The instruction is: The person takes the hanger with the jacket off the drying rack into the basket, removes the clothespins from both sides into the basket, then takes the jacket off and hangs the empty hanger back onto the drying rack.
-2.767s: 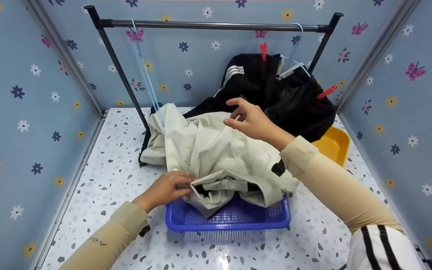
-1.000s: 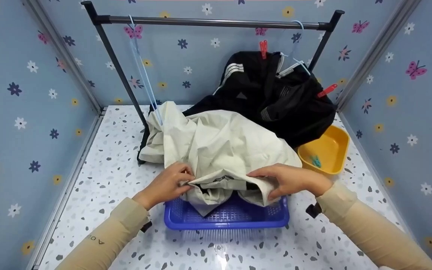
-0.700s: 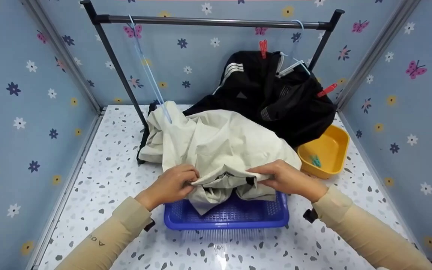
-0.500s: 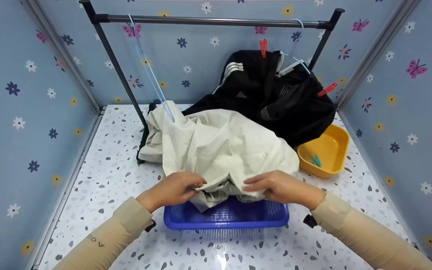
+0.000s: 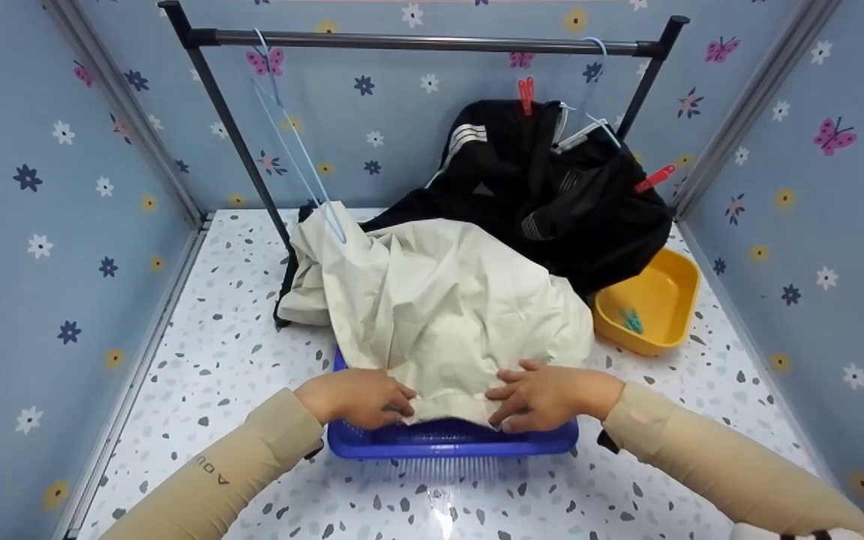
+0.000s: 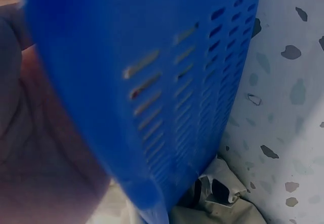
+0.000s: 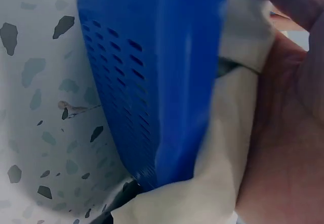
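A light beige garment (image 5: 447, 300) lies bunched over a blue plastic basket (image 5: 462, 450), its front edge spread across the basket's opening. My left hand (image 5: 361, 397) rests at the left end of that edge, fingers bent slightly downward. On the right end, my right hand (image 5: 548, 397) lies with its fingers spread on the cloth. A light blue hanger (image 5: 298, 142) hangs from the rack and its lower end reaches into the garment. In the right wrist view, cloth (image 7: 230, 118) runs between my palm and the basket wall (image 7: 177, 82). The left wrist view shows the basket's slotted side (image 6: 192, 82) close up.
Behind stands a dark clothes rack (image 5: 432, 41). A black jacket (image 5: 537, 187) with white stripes hangs on its right side, with red clothespins (image 5: 526, 96) on it. A yellow tub (image 5: 653, 300) with green clips stands at the right. Flowered walls enclose the speckled floor (image 5: 199, 382).
Both hands have pulled the folded-up front edge of the garment down and flat over the basket. The right hand came from above the garment to its edge. The hanger has swung slightly.
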{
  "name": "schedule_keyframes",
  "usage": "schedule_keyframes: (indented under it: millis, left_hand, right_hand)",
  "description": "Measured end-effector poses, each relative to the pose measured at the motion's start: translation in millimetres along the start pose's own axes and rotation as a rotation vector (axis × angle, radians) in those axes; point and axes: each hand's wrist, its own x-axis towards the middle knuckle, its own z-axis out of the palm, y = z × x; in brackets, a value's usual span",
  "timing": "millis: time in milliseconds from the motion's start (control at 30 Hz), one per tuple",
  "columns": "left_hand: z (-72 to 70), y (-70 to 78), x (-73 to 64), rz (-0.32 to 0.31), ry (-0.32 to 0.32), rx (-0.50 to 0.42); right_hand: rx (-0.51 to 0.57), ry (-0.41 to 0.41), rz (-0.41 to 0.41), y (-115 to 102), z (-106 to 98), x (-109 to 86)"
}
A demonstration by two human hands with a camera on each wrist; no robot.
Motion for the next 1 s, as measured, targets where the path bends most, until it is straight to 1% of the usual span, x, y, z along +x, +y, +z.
schedule_keyframes:
  millis: [100, 167, 200, 267, 300, 367, 433, 500, 567, 633, 667, 733, 800, 867, 933, 1000]
  left_hand:
    - [1.0, 0.6, 3.4, -0.059, -0.066, -0.036]
    - [1.2, 0.2, 5.1, -0.079, -0.084, -0.058]
    - [1.4, -0.6, 5.4, -0.083, -0.078, -0.075]
    - [1.9, -3.2, 5.7, -0.068, -0.026, -0.092]
    - [2.2, -5.3, 5.5, -0.05, 0.018, -0.098]
    - [3.0, -11.1, 4.4, -0.002, 0.149, -0.109]
    - [2.8, -17.8, 1.8, 0.024, 0.312, -0.128]
    - [1.0, -25.0, -1.4, 0.018, 0.484, -0.162]
    - [-2.7, -32.1, -4.6, -0.022, 0.661, -0.214]
    - [-7.9, -39.2, -7.4, -0.086, 0.827, -0.27]
    - [-11.0, -42.6, -8.5, -0.122, 0.903, -0.296]
    - [-17.0, -50.1, -10.8, -0.196, 1.029, -0.354]
    - [-22.8, -58.3, -12.9, -0.273, 1.111, -0.405]
    - [-28.3, -67.1, -14.3, -0.342, 1.145, -0.453]
    - [-33.2, -76.3, -15.1, -0.403, 1.137, -0.497]
    - [-37.6, -84.9, -15.3, -0.447, 1.105, -0.544]
  right_hand:
    - [-0.046, -0.051, 0.048, -1.9, 1.5, 6.3]
    - [-0.086, -0.075, 0.057, -2.0, 2.4, 9.4]
    - [-0.097, -0.08, 0.053, -1.7, 2.5, 10.2]
    - [-0.095, -0.072, 0.033, -0.3, 1.7, 10.5]
    - [-0.077, -0.057, 0.018, 1.1, 0.8, 9.8]
    - [-0.013, 0.013, -0.037, 4.8, -2.1, 7.8]
    - [0.067, 0.114, -0.085, 9.6, -6.3, 3.7]
    - [0.131, 0.246, -0.114, 15.9, -11.4, -1.6]
    - [0.194, 0.398, -0.101, 23.6, -17.0, -7.5]
    - [0.244, 0.561, -0.061, 32.6, -22.1, -13.1]
    - [0.268, 0.645, -0.029, 37.1, -24.7, -15.6]
    - [0.33, 0.803, 0.035, 46.2, -29.3, -19.2]
    - [0.399, 0.932, 0.115, 55.2, -33.1, -21.8]
    - [0.48, 1.016, 0.211, 63.8, -35.9, -23.8]
    - [0.573, 1.059, 0.299, 72.7, -37.4, -25.0]
    - [0.662, 1.071, 0.37, 81.3, -37.1, -26.3]
